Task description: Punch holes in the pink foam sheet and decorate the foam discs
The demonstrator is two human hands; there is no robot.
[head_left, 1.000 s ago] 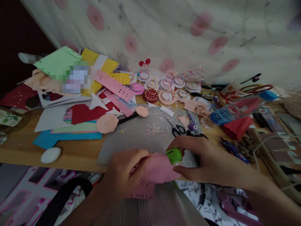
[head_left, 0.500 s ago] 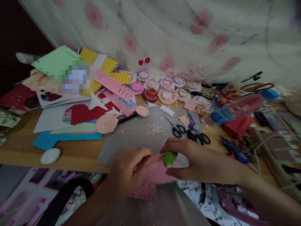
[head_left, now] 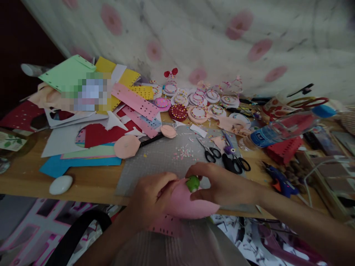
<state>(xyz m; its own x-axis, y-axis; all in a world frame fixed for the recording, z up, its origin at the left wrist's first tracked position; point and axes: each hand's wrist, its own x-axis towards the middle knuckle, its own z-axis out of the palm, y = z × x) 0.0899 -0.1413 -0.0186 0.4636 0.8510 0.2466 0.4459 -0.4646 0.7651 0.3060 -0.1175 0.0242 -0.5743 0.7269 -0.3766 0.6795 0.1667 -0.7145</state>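
Observation:
A pink sheet (head_left: 183,201), bent into a curve, is pinched at its left side by my left hand (head_left: 154,194). One flap of it hangs lower, with a row of small punched holes (head_left: 163,231). My right hand (head_left: 215,181) has its thumb and fingers closed around a small green hole punch (head_left: 193,183) at the sheet's upper part. A bit of green also shows under the sheet. The punch's jaws are hidden by the sheet. Both hands are at the front edge of a grey cutting mat (head_left: 141,173), where tiny paper dots (head_left: 184,152) lie scattered.
Scissors (head_left: 212,153) lie on the mat beyond my right hand. Further right are a glue gun (head_left: 283,181) and a tilted water bottle (head_left: 291,127). Coloured sheets (head_left: 69,74) pile up at the left, near a white oval object (head_left: 61,184). Decorated paper discs (head_left: 198,98) line the back.
My right hand and the green hole punch have shifted slightly left along the pink sheet. More of the sheet's right end now shows below my right hand.

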